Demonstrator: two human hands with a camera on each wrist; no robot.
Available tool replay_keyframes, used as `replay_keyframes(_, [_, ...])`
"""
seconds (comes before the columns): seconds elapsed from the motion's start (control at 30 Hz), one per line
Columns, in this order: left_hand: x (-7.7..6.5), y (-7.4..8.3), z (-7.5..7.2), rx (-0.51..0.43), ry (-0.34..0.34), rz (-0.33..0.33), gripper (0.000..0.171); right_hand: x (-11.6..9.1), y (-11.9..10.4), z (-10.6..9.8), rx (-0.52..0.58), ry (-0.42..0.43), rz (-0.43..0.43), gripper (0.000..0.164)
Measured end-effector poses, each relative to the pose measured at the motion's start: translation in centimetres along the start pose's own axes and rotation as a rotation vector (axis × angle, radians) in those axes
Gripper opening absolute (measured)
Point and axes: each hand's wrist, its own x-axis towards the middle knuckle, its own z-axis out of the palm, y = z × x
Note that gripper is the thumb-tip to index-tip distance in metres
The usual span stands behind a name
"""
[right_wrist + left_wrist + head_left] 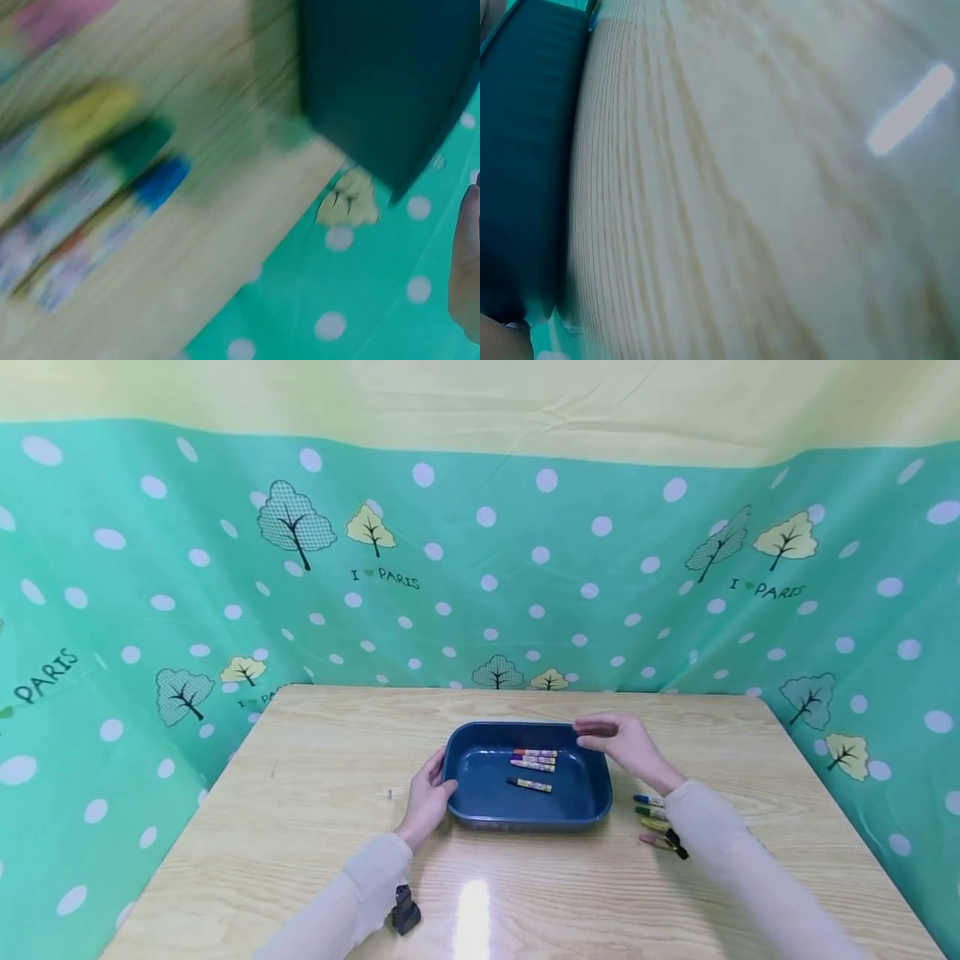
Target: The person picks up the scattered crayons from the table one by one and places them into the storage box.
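A dark blue rectangular basin stands on the wooden table. My left hand grips its left wall, the thumb over the rim and the fingers outside. Above the basin's back right corner is my right hand, its fingers reaching left over the rim; no object shows in it. Inside the basin lie several crayons: an orange-tipped crayon close beside others, and a black-tipped crayon apart in front. Right of the basin, below my right forearm, lie a blue crayon, a green crayon, a yellow crayon and a pink crayon.
The light wooden table ends at a green dotted curtain behind and on both sides. A black wrist device hangs at the left sleeve. Glare shows on the table's front.
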Motion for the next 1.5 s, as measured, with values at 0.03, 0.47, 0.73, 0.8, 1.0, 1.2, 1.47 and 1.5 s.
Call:
replay_keyframes(0.03, [0.0,0.1,0.0,-0.003,-0.002,0.0,0.062,-0.3,0.2,-0.6,0.003,0.003,0.003,0.04])
replay_keyframes(0.47, [-1.1,2.1,-0.2,-0.018,-0.03,-0.026,0.061,-4.8,5.5,-5.8,-0.075,-0.056,0.018,0.043])
replay_keyframes(0.73, [-0.1,0.4,0.0,-0.003,-0.016,-0.012,0.061,-5.7,9.5,-6.1,-0.114,-0.063,0.102,0.045])
replay_keyframes(0.8, [-0.1,0.3,0.1,-0.005,-0.01,-0.006,0.062,-5.9,10.3,-6.2,-0.152,-0.071,0.112,0.044])
replay_keyframes(1.0, [-0.1,0.2,0.3,-0.016,-0.003,0.003,0.063,-6.4,11.7,-6.1,-0.216,-0.066,0.103,0.036])
replay_keyframes(1.2, [0.0,0.6,0.1,-0.012,-0.01,-0.002,0.062,-6.1,12.0,-5.7,-0.293,-0.022,0.087,0.027])
replay_keyframes(1.47, [0.1,0.3,0.0,0.004,-0.005,-0.01,0.062,-6.0,11.8,-5.7,-0.32,-0.009,0.084,0.023])
replay_keyframes(1.5, [0.1,0.3,0.0,0.003,-0.004,-0.009,0.062,-6.1,11.8,-5.7,-0.316,-0.012,0.09,0.024])
